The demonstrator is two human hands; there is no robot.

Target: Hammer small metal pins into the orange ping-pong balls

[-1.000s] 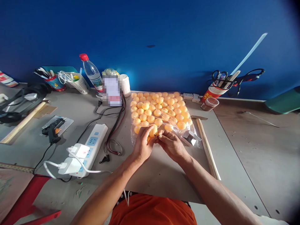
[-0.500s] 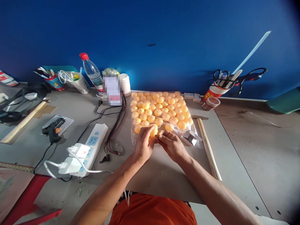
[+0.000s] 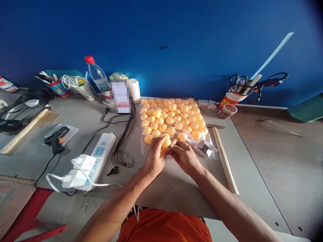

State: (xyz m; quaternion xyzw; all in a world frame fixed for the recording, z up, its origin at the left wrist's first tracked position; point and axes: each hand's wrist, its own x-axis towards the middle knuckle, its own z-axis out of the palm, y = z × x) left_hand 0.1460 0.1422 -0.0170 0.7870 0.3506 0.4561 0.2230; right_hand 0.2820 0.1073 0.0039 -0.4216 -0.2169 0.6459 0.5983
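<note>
A clear plastic bag [image 3: 199,143] full of orange ping-pong balls [image 3: 174,117] lies flat on the grey table [image 3: 176,188]. At its near edge both hands meet. My left hand [image 3: 153,156] is closed around one orange ball [image 3: 166,143] at the bag's mouth. My right hand [image 3: 185,155] pinches the bag's near edge right beside that ball, fingers pressed together.
A wooden stick [image 3: 224,161] lies right of the bag. A white power strip [image 3: 97,158] with chargers, cables and a glue gun [image 3: 57,139] are on the left. A water bottle [image 3: 98,77], cups and a red cup with scissors [image 3: 234,94] line the blue wall.
Both hands stay at the bag's near edge with only slight finger shifts around the ball. The view has drifted a little.
</note>
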